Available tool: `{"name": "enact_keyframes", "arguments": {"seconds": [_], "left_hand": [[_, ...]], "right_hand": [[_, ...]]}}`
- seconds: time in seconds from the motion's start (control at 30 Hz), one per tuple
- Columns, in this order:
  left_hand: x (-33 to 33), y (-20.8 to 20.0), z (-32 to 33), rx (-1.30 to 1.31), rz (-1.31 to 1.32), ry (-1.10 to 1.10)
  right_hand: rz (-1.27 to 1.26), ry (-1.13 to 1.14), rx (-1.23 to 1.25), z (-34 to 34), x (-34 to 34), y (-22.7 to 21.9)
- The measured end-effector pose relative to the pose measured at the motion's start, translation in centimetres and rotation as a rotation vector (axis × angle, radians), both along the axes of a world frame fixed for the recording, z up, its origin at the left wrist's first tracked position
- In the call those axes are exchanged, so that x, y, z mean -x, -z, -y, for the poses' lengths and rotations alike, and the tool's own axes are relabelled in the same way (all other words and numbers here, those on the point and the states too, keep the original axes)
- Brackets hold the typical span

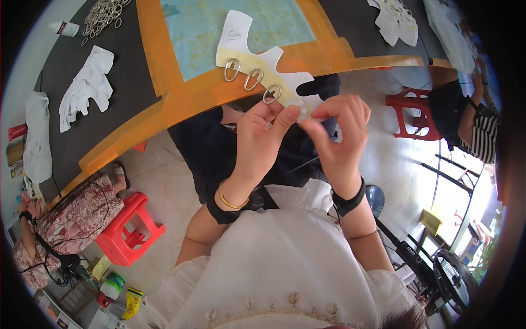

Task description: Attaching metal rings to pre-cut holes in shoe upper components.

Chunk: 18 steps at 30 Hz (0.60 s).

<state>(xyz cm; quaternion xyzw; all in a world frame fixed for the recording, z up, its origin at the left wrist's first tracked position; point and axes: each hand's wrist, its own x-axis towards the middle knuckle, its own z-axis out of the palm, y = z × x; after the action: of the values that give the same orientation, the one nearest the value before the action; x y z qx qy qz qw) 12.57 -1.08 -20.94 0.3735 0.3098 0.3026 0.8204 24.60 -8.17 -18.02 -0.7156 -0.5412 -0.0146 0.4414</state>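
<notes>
A white cut-out piece (pixel 268 59) with scalloped edges, perhaps leather or stiff fabric, reaches from the table over its near edge. Yellowish smears show on its surface. Along its near side sit three oval metal rings (pixel 226 71). My left hand (pixel 257 145) pinches the piece beside the ring closest to me, with thumb and fingers closed. At the right end of the piece, my right hand (pixel 345 131) has thumb and index finger pressed together on a narrow tab. The fingertips partly hide that tab.
Orange tape (pixel 123 127) edges the dark table, around a blue-green sheet (pixel 241 27). Metal rings (pixel 104 21) are heaped at far left, near a small white bottle (pixel 64 28) and stacked white cut-outs (pixel 87 88). Red stools (pixel 130 230) and other people are on both sides.
</notes>
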Motion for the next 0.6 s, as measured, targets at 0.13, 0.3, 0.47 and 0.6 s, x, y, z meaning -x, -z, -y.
{"name": "enact_keyframes", "arguments": {"seconds": [0.13, 0.3, 0.47, 0.6], "left_hand": [[0.1, 0.5, 0.3, -0.098, -0.103, -0.021], [0.1, 0.1, 0.4, -0.089, -0.045, -0.075], [0.1, 0.4, 0.3, -0.089, -0.048, -0.055], [0.1, -0.3, 0.5, -0.049, 0.06, -0.095]], "right_hand": [[-0.01, 0.069, 0.037, -0.6, 0.7, 0.6], [-0.055, 0.045, -0.065, -0.7, 0.8, 1.0], [-0.099, -0.042, -0.096, -0.7, 0.5, 1.5], [-0.347, -0.036, -0.04, -0.8, 0.9, 2.0]]}}
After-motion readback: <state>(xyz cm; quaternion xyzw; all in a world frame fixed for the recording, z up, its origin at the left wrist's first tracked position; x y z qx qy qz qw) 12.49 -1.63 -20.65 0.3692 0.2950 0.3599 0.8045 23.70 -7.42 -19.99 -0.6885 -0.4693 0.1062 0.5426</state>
